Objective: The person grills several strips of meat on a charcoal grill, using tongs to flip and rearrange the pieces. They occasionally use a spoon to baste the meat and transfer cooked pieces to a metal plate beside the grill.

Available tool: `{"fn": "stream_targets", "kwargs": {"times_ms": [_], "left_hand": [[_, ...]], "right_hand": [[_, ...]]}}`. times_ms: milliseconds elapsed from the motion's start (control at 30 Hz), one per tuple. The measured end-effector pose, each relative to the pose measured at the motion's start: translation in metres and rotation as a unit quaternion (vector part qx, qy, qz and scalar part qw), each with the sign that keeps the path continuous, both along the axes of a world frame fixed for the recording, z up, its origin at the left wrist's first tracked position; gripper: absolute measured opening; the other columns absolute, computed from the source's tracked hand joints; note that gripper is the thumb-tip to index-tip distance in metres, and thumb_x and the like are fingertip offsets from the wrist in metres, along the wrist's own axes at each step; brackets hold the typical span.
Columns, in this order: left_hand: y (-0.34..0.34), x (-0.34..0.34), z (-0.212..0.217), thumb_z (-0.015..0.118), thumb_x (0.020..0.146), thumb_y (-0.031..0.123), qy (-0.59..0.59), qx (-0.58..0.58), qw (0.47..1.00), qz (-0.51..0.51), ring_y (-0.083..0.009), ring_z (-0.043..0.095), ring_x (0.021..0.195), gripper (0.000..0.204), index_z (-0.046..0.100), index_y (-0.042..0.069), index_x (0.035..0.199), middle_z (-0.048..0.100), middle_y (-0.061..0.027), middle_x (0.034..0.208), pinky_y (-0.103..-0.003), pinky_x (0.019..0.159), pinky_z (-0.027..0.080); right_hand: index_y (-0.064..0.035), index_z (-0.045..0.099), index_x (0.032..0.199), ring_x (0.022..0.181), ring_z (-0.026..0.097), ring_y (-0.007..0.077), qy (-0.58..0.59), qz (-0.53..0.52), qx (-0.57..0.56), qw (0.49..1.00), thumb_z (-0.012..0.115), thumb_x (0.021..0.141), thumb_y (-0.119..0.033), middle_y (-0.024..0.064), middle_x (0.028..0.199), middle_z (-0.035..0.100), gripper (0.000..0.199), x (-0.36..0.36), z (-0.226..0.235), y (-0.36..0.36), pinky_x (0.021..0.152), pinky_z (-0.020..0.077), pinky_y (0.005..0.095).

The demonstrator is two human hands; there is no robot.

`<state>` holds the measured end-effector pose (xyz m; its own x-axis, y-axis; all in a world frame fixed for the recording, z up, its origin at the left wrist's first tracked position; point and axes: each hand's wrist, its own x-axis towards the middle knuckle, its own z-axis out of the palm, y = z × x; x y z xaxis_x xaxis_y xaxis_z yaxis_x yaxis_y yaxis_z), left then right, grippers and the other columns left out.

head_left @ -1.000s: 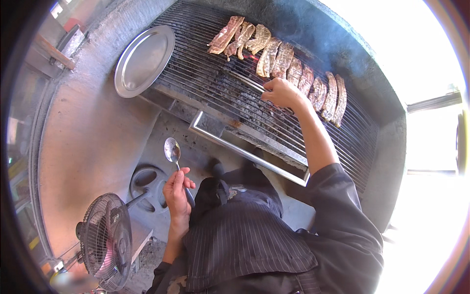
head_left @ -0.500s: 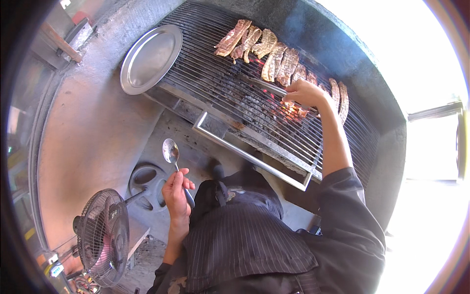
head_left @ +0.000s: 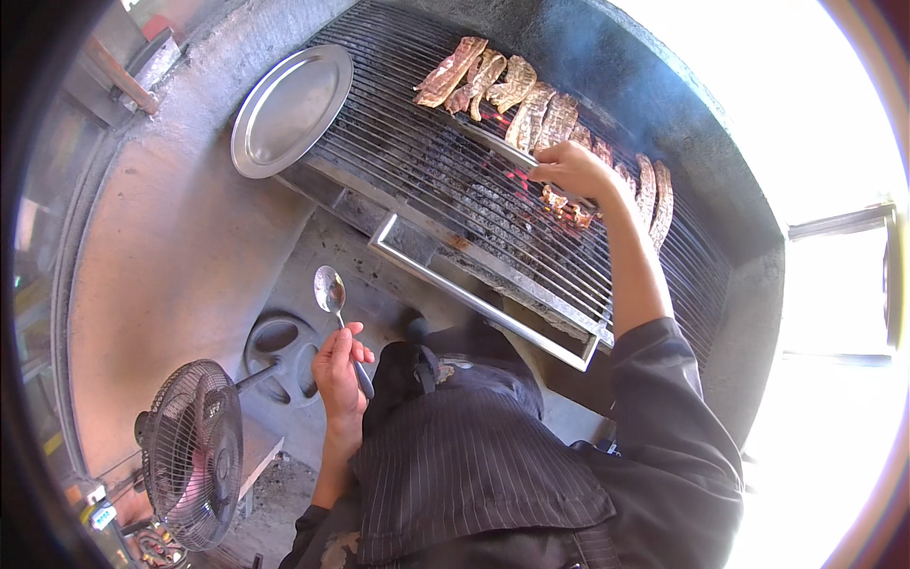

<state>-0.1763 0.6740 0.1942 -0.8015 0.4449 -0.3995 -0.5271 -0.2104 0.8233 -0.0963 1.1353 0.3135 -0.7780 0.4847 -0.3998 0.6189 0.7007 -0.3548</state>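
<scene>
My right hand [head_left: 573,171] is closed around metal tongs [head_left: 500,146] above the grill grate [head_left: 389,142]. The tongs point left, their far end close to the lower ends of the meat strips [head_left: 453,74] at the back left; whether they touch meat I cannot tell. More browned strips [head_left: 557,121] lie in a slanting row behind my hand, partly covered by it. Low by the apron, my left hand [head_left: 339,375] grips a metal spoon [head_left: 329,290] by its handle, bowl upward. Its bowl looks smeared.
An oval metal platter [head_left: 294,109] rests at the grate's left end. Coals glow and a small flame [head_left: 569,206] burns under the grate. A metal handle bar [head_left: 474,292] juts out in front. A fan [head_left: 194,455] and a spoked wheel [head_left: 282,358] stand lower left. Smoke rises at the back.
My right hand has moved a little left and up, bringing the tongs' tip closer to the strips at the back left. My left hand with the spoon stays nearly where it was.
</scene>
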Motion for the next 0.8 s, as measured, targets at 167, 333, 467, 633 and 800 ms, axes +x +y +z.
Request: {"fn": "stream_targets", "kwargs": {"times_ms": [167, 333, 467, 633, 800], "left_hand": [[-0.001, 0.001, 0.008, 0.058, 0.105, 0.017, 0.016, 0.004, 1.000, 0.023, -0.0107, 0.052, 0.066, 0.026, 0.071, -0.005, 0.107, 0.053, 0.0004, 0.070, -0.029, 0.065, 0.048], [0.006, 0.000, 0.003, 0.058, 0.105, 0.017, -0.007, -0.006, 1.000, 0.028, -0.0103, 0.052, 0.066, 0.025, 0.071, -0.005, 0.107, 0.053, 0.0006, 0.070, -0.029, 0.065, 0.049], [0.017, 0.000, 0.010, 0.058, 0.106, 0.017, 0.009, 0.013, 1.000, 0.002, -0.0100, 0.052, 0.066, 0.025, 0.071, -0.005, 0.107, 0.053, 0.0003, 0.069, -0.028, 0.065, 0.049], [0.046, -0.003, 0.013, 0.058, 0.105, 0.016, 0.009, 0.008, 0.999, -0.051, -0.0104, 0.052, 0.064, 0.025, 0.071, -0.004, 0.107, 0.053, 0.0000, 0.068, -0.028, 0.065, 0.049], [0.062, 0.002, 0.020, 0.057, 0.106, 0.019, 0.034, 0.026, 0.994, -0.098, -0.0125, 0.054, 0.064, 0.026, 0.071, -0.002, 0.107, 0.053, 0.0001, 0.068, -0.029, 0.066, 0.049]], "right_hand": [[-0.0042, 0.076, 0.103, 0.078, 0.073, 0.0299, -0.029, -0.022, 0.038, 0.999, 0.076, 0.083, -0.033, 0.0197, 0.087, 0.074, 0.035, 0.034, -0.023, -0.015, 0.078, 0.0573, 0.0443], [-0.0077, 0.071, 0.104, 0.083, 0.071, 0.0416, 0.156, -0.159, 0.067, 0.973, 0.068, 0.089, -0.034, 0.0231, 0.085, 0.071, 0.030, 0.077, -0.082, -0.087, 0.078, 0.0532, 0.0509], [-0.0073, 0.068, 0.105, 0.088, 0.069, 0.0439, 0.098, -0.159, 0.060, 0.981, 0.064, 0.091, -0.034, 0.0252, 0.087, 0.070, 0.030, 0.082, -0.084, -0.100, 0.080, 0.0529, 0.0520], [-0.0069, 0.068, 0.105, 0.087, 0.069, 0.0447, 0.145, -0.193, 0.034, 0.970, 0.063, 0.092, -0.034, 0.0245, 0.085, 0.070, 0.031, 0.055, -0.115, -0.118, 0.079, 0.0531, 0.0529], [-0.0025, 0.066, 0.100, 0.088, 0.069, 0.0459, 0.186, -0.241, -0.035, 0.952, 0.062, 0.093, -0.034, 0.0249, 0.087, 0.071, 0.032, 0.051, -0.124, -0.139, 0.081, 0.0533, 0.0534]]}}
